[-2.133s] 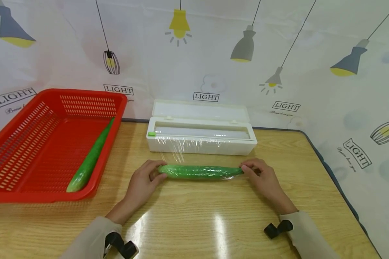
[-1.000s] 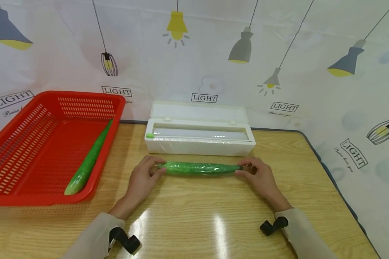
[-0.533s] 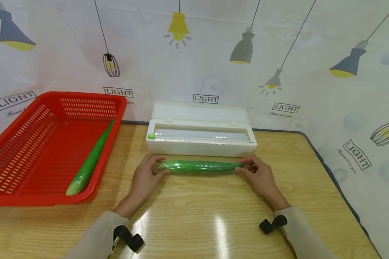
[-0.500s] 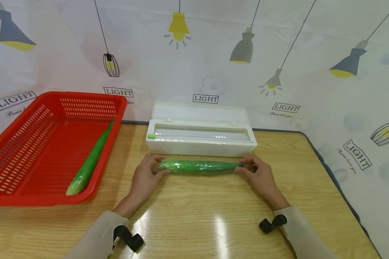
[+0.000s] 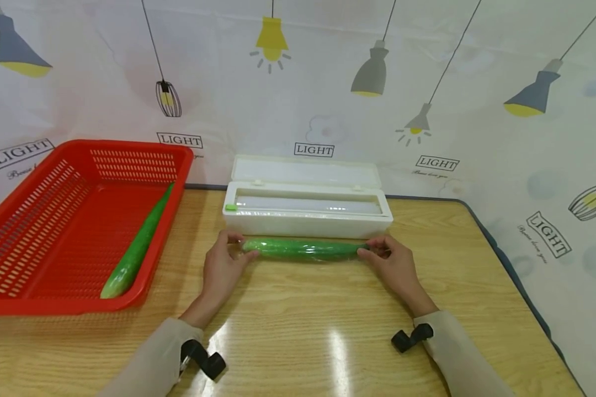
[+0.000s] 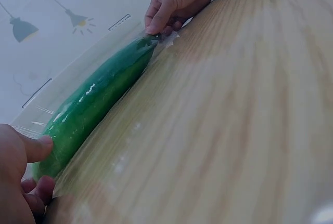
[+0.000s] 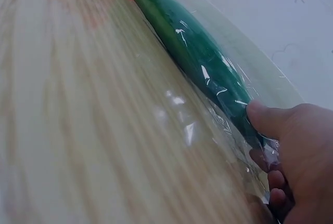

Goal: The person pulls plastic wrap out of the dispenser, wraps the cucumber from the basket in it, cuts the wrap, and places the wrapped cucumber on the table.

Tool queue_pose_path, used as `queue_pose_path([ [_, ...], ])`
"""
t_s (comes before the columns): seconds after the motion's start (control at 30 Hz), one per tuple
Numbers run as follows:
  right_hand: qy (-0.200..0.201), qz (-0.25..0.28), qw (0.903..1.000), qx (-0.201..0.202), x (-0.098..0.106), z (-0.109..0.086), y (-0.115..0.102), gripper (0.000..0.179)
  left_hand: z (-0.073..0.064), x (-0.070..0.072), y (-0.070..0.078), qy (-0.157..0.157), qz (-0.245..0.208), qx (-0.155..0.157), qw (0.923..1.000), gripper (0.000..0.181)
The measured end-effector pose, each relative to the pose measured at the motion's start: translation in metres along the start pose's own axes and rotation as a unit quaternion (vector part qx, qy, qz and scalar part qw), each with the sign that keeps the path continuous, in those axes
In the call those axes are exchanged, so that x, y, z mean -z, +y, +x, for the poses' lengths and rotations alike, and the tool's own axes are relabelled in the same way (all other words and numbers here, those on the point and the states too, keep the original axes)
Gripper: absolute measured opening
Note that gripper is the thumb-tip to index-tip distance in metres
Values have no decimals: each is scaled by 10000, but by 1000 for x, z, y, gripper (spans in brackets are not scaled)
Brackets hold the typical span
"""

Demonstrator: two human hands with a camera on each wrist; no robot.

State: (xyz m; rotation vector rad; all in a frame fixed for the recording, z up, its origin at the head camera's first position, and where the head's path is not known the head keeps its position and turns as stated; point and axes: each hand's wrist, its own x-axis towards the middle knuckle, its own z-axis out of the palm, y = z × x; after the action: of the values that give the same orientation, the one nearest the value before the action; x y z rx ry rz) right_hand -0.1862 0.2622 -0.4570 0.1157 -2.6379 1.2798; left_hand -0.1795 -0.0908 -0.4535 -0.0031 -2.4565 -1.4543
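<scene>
A long green cucumber [image 5: 303, 250], wrapped in clear plastic film, lies crosswise just in front of the white cling film box [image 5: 308, 225]. My left hand [image 5: 222, 264] holds its left end between thumb and fingers. At the narrower right end, my right hand [image 5: 394, 267] pinches the tip and the loose film. In the right wrist view, film bunches near the right thumb, and shiny creases run along the cucumber [image 7: 200, 60]. The left wrist view shows the left thumb [image 6: 37, 148] against the cucumber's near end.
A red basket [image 5: 86, 306] stands on the left with another cucumber [image 5: 138, 248] along its right wall. The box's lid [image 5: 305, 171] is up, showing the film roll [image 5: 308, 204]; a green slider [image 5: 231, 207] sits at its left. A printed cloth [image 5: 328, 71] hangs behind the table.
The cucumber has moved away from me, closer to the box, with both hands going along. The film that stretched from the box to the cucumber two seconds ago no longer shows between them.
</scene>
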Motion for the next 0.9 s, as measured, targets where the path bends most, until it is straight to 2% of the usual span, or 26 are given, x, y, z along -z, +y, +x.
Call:
queue_pose_path([
  [0.2,123,-13,9999,-76,-3,2,-1,34,1,-1,2,57,-69,226,9997,41],
  [0.37,232,50,9997,-78,-5,4,-3,35,2,-2,3,50,56,341,9994,43],
  [0.63,242,17,9996,-131,-6,3,-6,36,4,-4,1,85,68,161,9998,45],
  [0.77,174,46,9998,-114,-5,3,-5,37,5,-5,0,28,-92,132,9999,49],
  [0.9,123,49,9999,-87,-5,2,-6,36,6,-2,0,-39,-539,152,9984,57],
])
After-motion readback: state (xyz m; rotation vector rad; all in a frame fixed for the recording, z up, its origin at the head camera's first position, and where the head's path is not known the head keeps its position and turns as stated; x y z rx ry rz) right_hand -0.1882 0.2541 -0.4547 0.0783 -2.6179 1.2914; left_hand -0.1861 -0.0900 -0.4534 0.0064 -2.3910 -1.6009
